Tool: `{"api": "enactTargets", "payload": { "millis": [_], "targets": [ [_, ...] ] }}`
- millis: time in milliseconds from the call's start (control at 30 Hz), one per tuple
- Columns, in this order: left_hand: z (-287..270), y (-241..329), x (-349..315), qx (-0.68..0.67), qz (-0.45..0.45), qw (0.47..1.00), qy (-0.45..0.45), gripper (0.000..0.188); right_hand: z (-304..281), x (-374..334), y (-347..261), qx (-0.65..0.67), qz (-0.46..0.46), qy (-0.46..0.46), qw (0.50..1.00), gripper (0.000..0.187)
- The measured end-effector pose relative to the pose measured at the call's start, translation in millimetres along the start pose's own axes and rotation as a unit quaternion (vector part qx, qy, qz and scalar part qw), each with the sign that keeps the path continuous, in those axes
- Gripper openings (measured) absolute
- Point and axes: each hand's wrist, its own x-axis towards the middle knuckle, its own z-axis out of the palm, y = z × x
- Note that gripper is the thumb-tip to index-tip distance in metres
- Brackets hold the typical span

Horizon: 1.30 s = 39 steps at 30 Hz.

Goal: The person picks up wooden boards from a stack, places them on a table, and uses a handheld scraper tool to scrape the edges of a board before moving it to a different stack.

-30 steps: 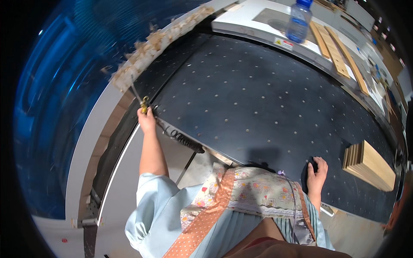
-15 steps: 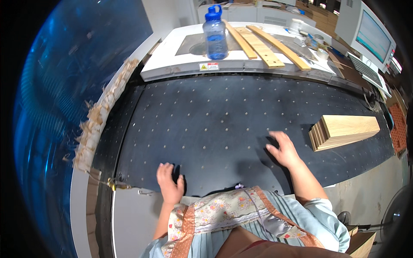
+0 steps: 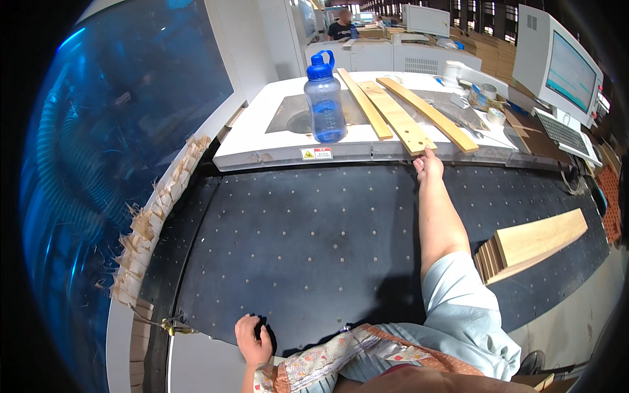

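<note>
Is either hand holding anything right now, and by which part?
The right hand touches the middle wooden slat at its near end; grip unclear. The left hand rests on the black table's edge.

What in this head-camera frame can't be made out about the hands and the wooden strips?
- Right hand, head view: fingertips meet the end of the middle wooden strip; whether they grip it is too small to tell.
- Left hand: curled at the black table edge; what lies under it is hidden.
- Stacked boards: count unclear.
</note>
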Motion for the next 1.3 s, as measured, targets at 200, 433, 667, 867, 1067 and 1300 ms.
{"api": "enactTargets", "payload": {
  "millis": [200,433,667,867,1067,1300],
  "targets": [
    [2,4,3,0.004,0.004,1.000,0.009,0.017,16,18,2,0.162,0.016,-0.037,0.986,0.030],
    [2,3,1,0.014,-0.012,1.000,-0.001,0.013,1,-26,16,0.136,-0.060,-0.053,0.987,0.033],
    [5,-2,1,0.000,0.017,1.000,-0.006,0.011,-26,-39,16,0.330,-0.046,-0.104,0.937,0.033],
    [2,-6,-3,-0.010,0.025,1.000,-0.007,0.010,-59,-125,38,-0.052,0.086,-0.272,0.957,0.040],
    [5,-5,-1,-0.031,0.044,0.999,-0.007,0.011,-128,-212,10,-0.251,0.111,-0.446,0.852,0.026],
    [4,-1,4,0.013,0.058,0.998,-0.033,0.016,-211,-260,7,-0.315,-0.052,-0.347,0.882,0.015]
  ]
}}
